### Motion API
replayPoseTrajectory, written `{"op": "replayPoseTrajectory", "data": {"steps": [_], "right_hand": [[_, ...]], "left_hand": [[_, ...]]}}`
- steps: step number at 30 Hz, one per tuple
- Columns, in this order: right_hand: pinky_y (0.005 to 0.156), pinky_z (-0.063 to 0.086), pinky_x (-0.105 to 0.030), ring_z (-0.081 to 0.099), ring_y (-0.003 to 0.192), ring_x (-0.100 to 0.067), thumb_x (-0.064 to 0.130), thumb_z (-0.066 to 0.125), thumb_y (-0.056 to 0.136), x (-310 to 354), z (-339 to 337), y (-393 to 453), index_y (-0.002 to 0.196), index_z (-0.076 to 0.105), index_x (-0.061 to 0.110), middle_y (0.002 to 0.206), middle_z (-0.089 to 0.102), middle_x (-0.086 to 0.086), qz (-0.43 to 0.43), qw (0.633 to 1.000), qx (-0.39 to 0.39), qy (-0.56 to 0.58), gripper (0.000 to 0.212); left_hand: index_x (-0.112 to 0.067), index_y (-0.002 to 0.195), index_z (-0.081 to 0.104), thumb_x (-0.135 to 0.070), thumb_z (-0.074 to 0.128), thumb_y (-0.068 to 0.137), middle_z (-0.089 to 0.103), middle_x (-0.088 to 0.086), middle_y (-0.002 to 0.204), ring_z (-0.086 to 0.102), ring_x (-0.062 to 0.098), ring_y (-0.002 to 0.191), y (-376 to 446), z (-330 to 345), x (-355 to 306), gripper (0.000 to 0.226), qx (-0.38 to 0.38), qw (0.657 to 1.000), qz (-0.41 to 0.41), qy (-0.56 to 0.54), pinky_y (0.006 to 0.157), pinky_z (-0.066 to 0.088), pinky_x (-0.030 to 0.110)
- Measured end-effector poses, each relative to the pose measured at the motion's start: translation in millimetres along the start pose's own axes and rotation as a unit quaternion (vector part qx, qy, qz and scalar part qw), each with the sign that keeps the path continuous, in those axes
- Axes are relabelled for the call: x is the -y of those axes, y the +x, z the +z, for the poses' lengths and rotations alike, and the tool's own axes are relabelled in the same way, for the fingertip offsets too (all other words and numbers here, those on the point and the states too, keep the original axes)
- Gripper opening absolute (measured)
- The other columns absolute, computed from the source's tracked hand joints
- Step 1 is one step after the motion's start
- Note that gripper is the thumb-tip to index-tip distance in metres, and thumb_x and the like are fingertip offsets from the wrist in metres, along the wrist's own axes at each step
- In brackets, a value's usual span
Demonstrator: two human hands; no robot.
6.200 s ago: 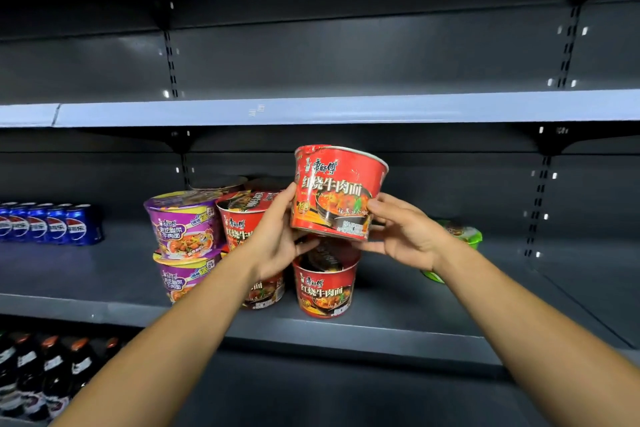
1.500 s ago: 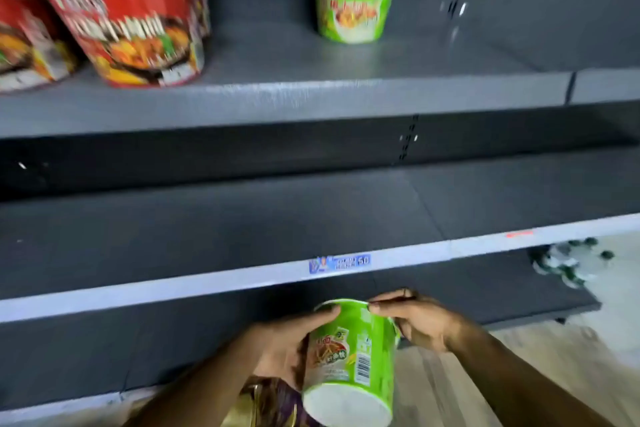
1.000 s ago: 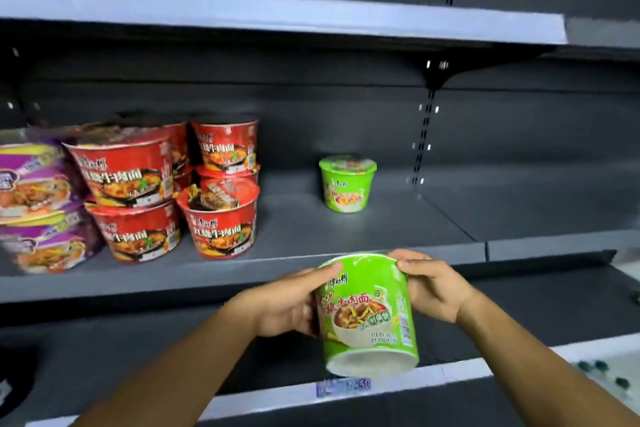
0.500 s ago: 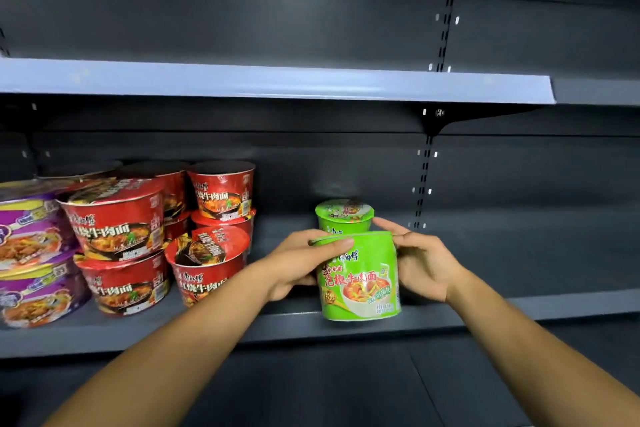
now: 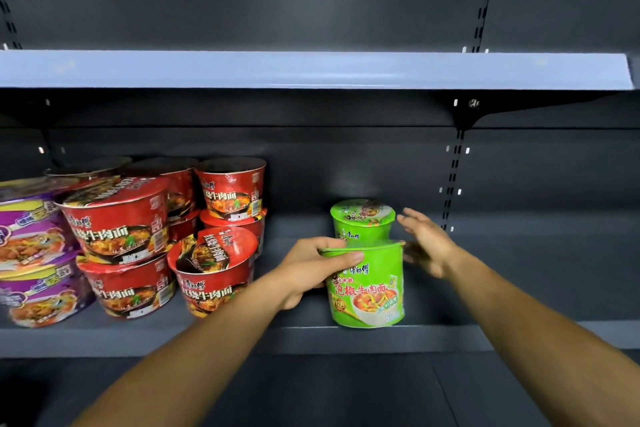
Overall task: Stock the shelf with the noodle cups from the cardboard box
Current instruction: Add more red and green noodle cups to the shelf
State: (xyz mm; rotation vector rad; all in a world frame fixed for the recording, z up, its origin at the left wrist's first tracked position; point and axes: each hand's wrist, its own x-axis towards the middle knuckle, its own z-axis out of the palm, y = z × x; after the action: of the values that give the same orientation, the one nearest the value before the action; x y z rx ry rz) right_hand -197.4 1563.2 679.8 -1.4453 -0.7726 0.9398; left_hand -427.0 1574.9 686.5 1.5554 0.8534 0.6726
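Hidden: back of front green cup (image 5: 367,284) behind its own front; lower half of rear green cup (image 5: 362,220) covered by the front one.
Cut off: purple bowls (image 5: 33,246) sliced by frame edge at 9 o'clock; cardboard box out of view.
Hard to read: right hand (image 5: 427,244) smeared by motion blur; rear red bowls (image 5: 230,189) dim in shadow under upper shelf (image 5: 311,69).
Left hand (image 5: 313,267): grips front green cup at its rim, thumb laid across the lid edge, fingers wrapped behind at 9 o'clock of the cup.
Right hand: spread, fingers straight, off the cup at its 3 o'clock, holding nothing.
Task's thing: front green cup standing upright on shelf (image 5: 450,336) near the front edge, directly before the rear green cup at 12 o'clock.
Neighbours: red bowls stacked in twos at 9 o'clock of the green pair, front one (image 5: 213,270) with lid tilted toward the camera.
Changed since half a second ago: cup lower, base now on the shelf; right hand off its side, opened; left hand unchanged on the rim.
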Motion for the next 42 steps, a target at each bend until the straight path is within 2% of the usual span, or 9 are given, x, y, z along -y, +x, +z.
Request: {"op": "replayPoseTrajectory", "data": {"steps": [4, 9, 12, 18, 22, 27, 30, 35, 42], "right_hand": [[0.072, 0.049, -0.033, 0.06, 0.094, -0.018, 0.033, 0.058, 0.093, 0.0, 7.2, 11.5, 0.143, 0.032, 0.021, 0.135, 0.049, 0.0, 0.031, 0.999, 0.041, 0.0, 0.058], [0.105, 0.039, -0.04, 0.047, 0.125, -0.024, 0.03, 0.057, 0.094, 3.9, 8.6, 24.0, 0.149, 0.027, 0.027, 0.144, 0.042, -0.002, -0.021, 0.997, 0.036, -0.061, 0.063], [0.092, 0.045, -0.029, 0.055, 0.109, -0.019, 0.024, 0.056, 0.095, 9.7, 10.8, 29.5, 0.146, 0.033, 0.025, 0.135, 0.049, 0.0, -0.046, 0.996, 0.037, -0.071, 0.056], [0.074, 0.057, -0.034, 0.067, 0.085, -0.022, 0.018, 0.06, 0.092, 10.0, 14.5, 47.1, 0.144, 0.04, 0.02, 0.123, 0.061, -0.01, -0.022, 0.993, 0.058, -0.099, 0.055], [0.07, 0.058, -0.035, 0.068, 0.08, -0.025, 0.015, 0.068, 0.087, 12.0, 17.6, 49.5, 0.14, 0.043, 0.016, 0.113, 0.065, -0.015, -0.001, 0.989, 0.079, -0.128, 0.059], [0.061, 0.058, -0.026, 0.069, 0.076, -0.019, 0.012, 0.076, 0.078, 16.0, 27.7, 46.6, 0.141, 0.043, 0.01, 0.098, 0.067, -0.009, -0.005, 0.983, 0.109, -0.15, 0.071], [0.071, 0.057, -0.028, 0.069, 0.081, -0.018, 0.012, 0.079, 0.074, 18.3, 38.0, 47.5, 0.135, 0.051, 0.009, 0.105, 0.069, -0.01, -0.021, 0.976, 0.111, -0.188, 0.067], [0.098, 0.049, -0.029, 0.066, 0.099, -0.014, 0.027, 0.083, 0.071, 22.4, 70.2, 52.5, 0.116, 0.069, 0.018, 0.117, 0.068, -0.002, -0.081, 0.945, 0.071, -0.309, 0.048], [0.088, 0.047, -0.022, 0.063, 0.102, -0.014, 0.038, 0.082, 0.07, 27.8, 100.0, 51.0, 0.101, 0.073, 0.018, 0.108, 0.069, 0.002, -0.134, 0.913, 0.04, -0.382, 0.038]], "left_hand": [[-0.018, 0.118, 0.062, -0.029, 0.079, 0.074, 0.074, -0.005, 0.095, 0.068, 0.0, 0.08, 7.0, 5.6, 2.4, 0.048, -0.009, 1.0, 0.011, 0.013, 0.065, 0.05, 0.015], [-0.017, 0.117, 0.061, -0.021, 0.082, 0.072, 0.072, -0.008, 0.09, 0.069, -0.001, 0.078, 16.5, 10.9, 2.2, 0.05, -0.023, 0.999, 0.032, 0.002, 0.067, 0.053, 0.014], [-0.014, 0.125, 0.06, -0.024, 0.085, 0.067, 0.071, -0.013, 0.094, 0.068, 0.002, 0.091, 19.8, 10.2, 6.1, 0.064, -0.033, 0.997, 0.053, 0.041, 0.085, 0.053, 0.02], [-0.038, 0.13, 0.055, -0.06, 0.081, 0.056, 0.06, -0.015, 0.127, 0.051, 0.005, 0.122, 17.5, 17.9, 16.2, 0.081, -0.082, 0.958, 0.1, 0.254, 0.108, 0.037, 0.024], [-0.037, 0.133, 0.053, -0.057, 0.08, 0.062, 0.052, -0.015, 0.137, 0.044, 0.006, 0.128, 17.8, 18.3, 18.2, 0.079, -0.103, 0.943, 0.117, 0.295, 0.1, 0.023, 0.011], [-0.036, 0.131, 0.055, -0.056, 0.082, 0.061, 0.054, -0.015, 0.135, 0.045, 0.006, 0.128, 14.5, 8.7, 21.6, 0.078, -0.112, 0.944, 0.125, 0.283, 0.104, 0.027, 0.011], [-0.033, 0.129, 0.057, -0.051, 0.083, 0.062, 0.06, -0.015, 0.128, 0.052, -0.002, 0.118, 10.8, 0.1, 20.3, 0.075, -0.117, 0.944, 0.128, 0.279, 0.093, 0.03, 0.002], [-0.033, 0.129, 0.058, -0.052, 0.083, 0.06, 0.065, -0.011, 0.122, 0.056, 0.001, 0.114, 3.0, -16.7, 20.8, 0.076, -0.139, 0.946, 0.112, 0.271, 0.103, 0.042, 0.023], [-0.03, 0.133, 0.055, -0.05, 0.084, 0.06, 0.054, -0.008, 0.135, 0.052, 0.003, 0.121, -10.6, -40.2, 27.3, 0.081, -0.147, 0.945, 0.116, 0.269, 0.105, 0.042, 0.025]]}}
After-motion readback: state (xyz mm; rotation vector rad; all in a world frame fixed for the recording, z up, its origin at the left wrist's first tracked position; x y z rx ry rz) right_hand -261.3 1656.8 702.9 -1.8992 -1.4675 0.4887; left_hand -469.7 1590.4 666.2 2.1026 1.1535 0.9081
